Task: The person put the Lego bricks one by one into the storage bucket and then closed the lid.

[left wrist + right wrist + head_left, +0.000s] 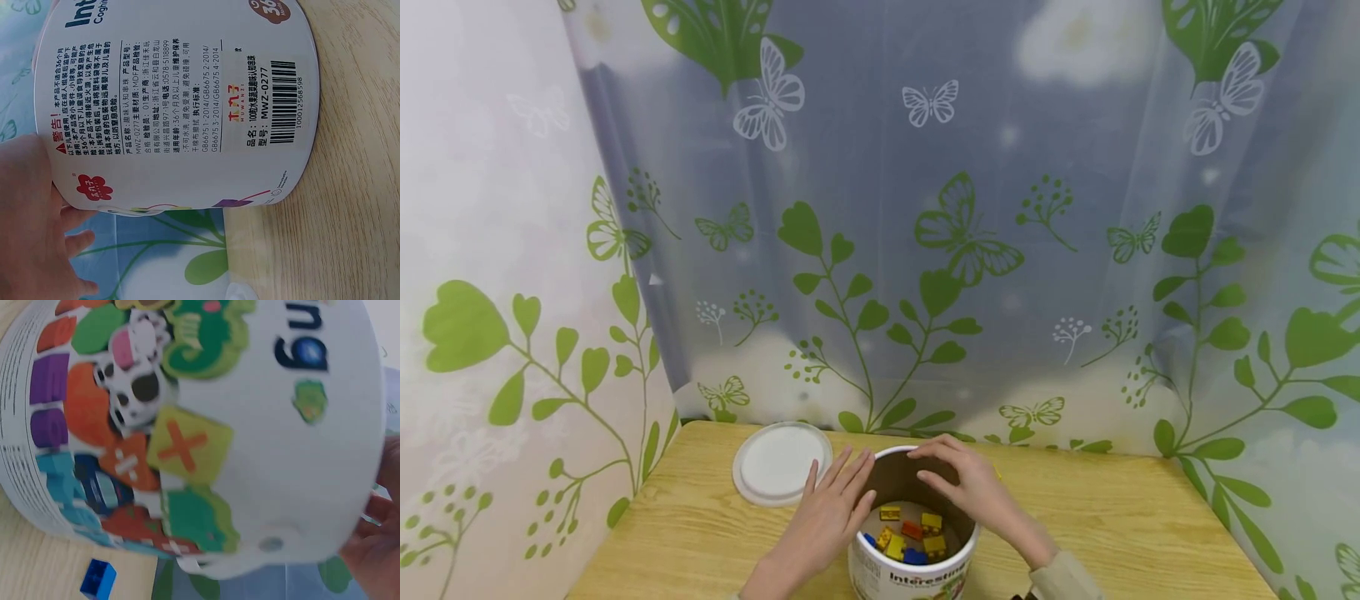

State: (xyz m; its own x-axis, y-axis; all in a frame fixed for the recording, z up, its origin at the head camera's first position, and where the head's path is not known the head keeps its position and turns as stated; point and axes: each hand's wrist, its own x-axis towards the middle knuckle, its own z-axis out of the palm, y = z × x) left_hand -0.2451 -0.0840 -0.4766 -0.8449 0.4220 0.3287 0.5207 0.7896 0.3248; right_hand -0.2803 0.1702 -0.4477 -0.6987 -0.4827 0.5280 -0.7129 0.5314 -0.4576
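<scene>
A white round bucket [865, 575] with printed sides stands on the table, its top uncovered. Inside lie several toy bricks in yellow, blue and orange, such as an orange brick [912, 530] and a blue brick [914, 557]. At the bucket's left rim is my left hand [831, 512], fingers straight and spread. My right hand [977, 492] is over the right rim, its fingers loosely bent toward the opening, with nothing held between fingers and thumb. In the wrist views, the left hand [28, 219] and right hand [375, 550] appear beside the bucket's upper edge.
A white round lid [782, 461] lies on the wooden table [685, 517], behind and left of the bucket. A loose blue brick [98, 579] rests on the table beside the bucket. A patterned curtain [880, 250] hangs along the table's back edge.
</scene>
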